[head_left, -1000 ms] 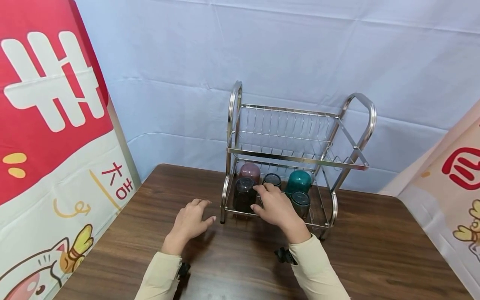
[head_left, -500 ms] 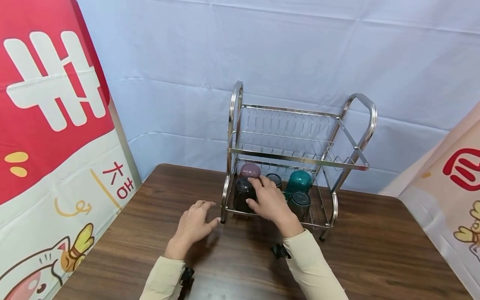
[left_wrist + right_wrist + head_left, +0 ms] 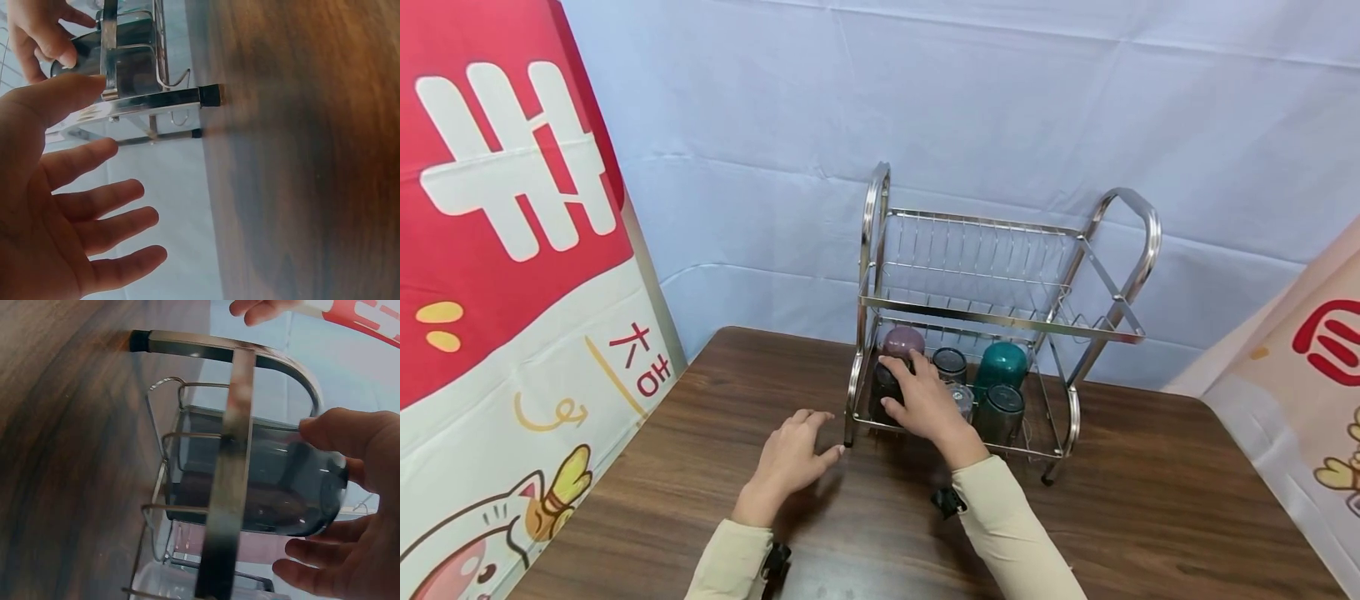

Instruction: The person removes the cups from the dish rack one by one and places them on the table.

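Observation:
My right hand [image 3: 922, 404] is around a dark tinted drinking glass [image 3: 281, 481], which stands upside down at the front left of the dish rack's [image 3: 992, 318] lower tier. In the right wrist view the thumb meets one side of the glass near its base, and the other fingers [image 3: 315, 553] reach round the far side. My left hand [image 3: 790, 457] hovers over the table just left of the rack's front leg, holding nothing. Its fingers [image 3: 119, 228] are spread and relaxed.
Beside the gripped glass stand a purple glass [image 3: 904, 340], a teal glass [image 3: 1002, 364], a clear glass [image 3: 958, 400] and dark glasses [image 3: 1002, 412], all within the lower tier. The rack's front rail [image 3: 228, 450] crosses before them. Cloth [image 3: 760, 208] hangs behind the wooden table [image 3: 700, 433].
My right hand has moved left onto the front-left dark glass, and the clear glass has come into sight. The left hand has shifted slightly toward the rack.

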Demonstrator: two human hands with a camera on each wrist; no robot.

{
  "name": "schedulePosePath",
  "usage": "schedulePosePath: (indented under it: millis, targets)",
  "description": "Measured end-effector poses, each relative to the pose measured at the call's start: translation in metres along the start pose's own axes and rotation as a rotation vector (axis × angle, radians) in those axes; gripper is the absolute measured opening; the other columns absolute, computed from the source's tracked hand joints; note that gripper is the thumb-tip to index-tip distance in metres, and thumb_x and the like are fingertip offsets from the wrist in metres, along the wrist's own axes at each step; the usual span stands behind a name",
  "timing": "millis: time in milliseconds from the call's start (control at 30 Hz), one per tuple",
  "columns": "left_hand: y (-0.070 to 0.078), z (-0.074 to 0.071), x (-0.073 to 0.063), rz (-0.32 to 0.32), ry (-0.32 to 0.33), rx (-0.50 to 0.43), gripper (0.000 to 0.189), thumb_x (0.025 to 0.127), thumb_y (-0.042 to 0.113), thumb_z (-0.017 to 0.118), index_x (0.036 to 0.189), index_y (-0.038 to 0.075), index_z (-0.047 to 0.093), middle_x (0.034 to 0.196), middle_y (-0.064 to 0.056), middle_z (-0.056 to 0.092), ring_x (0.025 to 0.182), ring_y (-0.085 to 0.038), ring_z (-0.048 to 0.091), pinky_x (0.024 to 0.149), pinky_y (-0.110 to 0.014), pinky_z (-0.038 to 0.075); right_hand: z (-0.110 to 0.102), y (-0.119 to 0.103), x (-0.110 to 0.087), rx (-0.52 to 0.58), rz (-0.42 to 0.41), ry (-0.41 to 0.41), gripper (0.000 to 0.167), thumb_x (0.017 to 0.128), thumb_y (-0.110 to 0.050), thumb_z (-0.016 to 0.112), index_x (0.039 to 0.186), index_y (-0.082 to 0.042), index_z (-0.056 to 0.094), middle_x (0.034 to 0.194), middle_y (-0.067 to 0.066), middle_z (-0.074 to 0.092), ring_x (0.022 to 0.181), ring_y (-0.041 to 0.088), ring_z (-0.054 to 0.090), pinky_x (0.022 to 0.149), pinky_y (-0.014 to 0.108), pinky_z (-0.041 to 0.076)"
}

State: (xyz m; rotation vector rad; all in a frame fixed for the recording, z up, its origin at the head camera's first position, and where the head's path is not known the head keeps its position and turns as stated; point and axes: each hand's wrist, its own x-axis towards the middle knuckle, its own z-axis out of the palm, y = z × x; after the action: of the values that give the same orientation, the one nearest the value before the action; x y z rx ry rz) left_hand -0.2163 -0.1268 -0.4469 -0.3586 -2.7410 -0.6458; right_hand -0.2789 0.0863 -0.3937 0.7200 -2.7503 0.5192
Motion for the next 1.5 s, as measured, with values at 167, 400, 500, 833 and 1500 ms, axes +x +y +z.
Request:
schedulePosePath:
  millis: [167,400,500,833,1500]
  targets:
    - [-0.002,0.002,-0.001,-0.006,-0.02,0.014,0.05,0.078,0.037,0.071,0.117,0.007,0.062,0.114,-0.015,0.057,0.099,-0.033,0.057,0.076,-0.047,0.048,0.004,0.0,0.001,0.054,0.015,0.025,0.053,0.085,-0.024,0.068,0.133,-0.019,0.047,0.134,0.025,0.037,0.115,0.042,0.043,0.083,0.056,0.043]
    - [-0.002,-0.008,0.001,0.009,0.001,0.02,0.049,0.078,0.037,0.072,0.116,0.008,0.063,0.112,-0.015,0.057,0.096,-0.033,0.058,0.074,-0.046,0.049,-0.002,-0.001,0.002,0.125,-0.014,0.031,0.051,0.085,-0.019,0.069,0.132,-0.016,0.049,0.133,0.026,0.039,0.117,0.042,0.041,0.086,0.057,0.041]
    - [-0.002,-0.015,0.003,0.009,0.023,0.024,0.049,0.078,0.036,0.072,0.116,0.008,0.063,0.112,-0.015,0.057,0.097,-0.033,0.058,0.074,-0.047,0.048,-0.009,-0.002,0.001,0.154,-0.035,0.051,0.05,0.085,-0.016,0.069,0.131,-0.014,0.05,0.132,0.027,0.039,0.118,0.043,0.04,0.087,0.057,0.04]
    - [-0.004,-0.026,0.0,0.0,0.054,0.008,0.049,0.078,0.035,0.073,0.117,0.007,0.062,0.115,-0.014,0.057,0.102,-0.033,0.056,0.078,-0.046,0.047,-0.02,-0.009,-0.002,0.155,-0.056,0.065,0.052,0.086,-0.019,0.067,0.134,-0.015,0.048,0.134,0.027,0.038,0.121,0.041,0.038,0.089,0.056,0.039]
    - [-0.001,-0.013,-0.01,-0.013,0.246,-0.556,0.051,0.081,0.03,0.073,0.127,0.016,0.055,0.122,-0.004,0.054,0.11,-0.025,0.052,0.078,-0.047,0.049,-0.03,-0.019,-0.039,0.363,0.014,0.269,0.052,0.084,-0.023,0.068,0.132,-0.014,0.05,0.128,0.018,0.046,0.112,0.033,0.046,0.084,0.053,0.042]
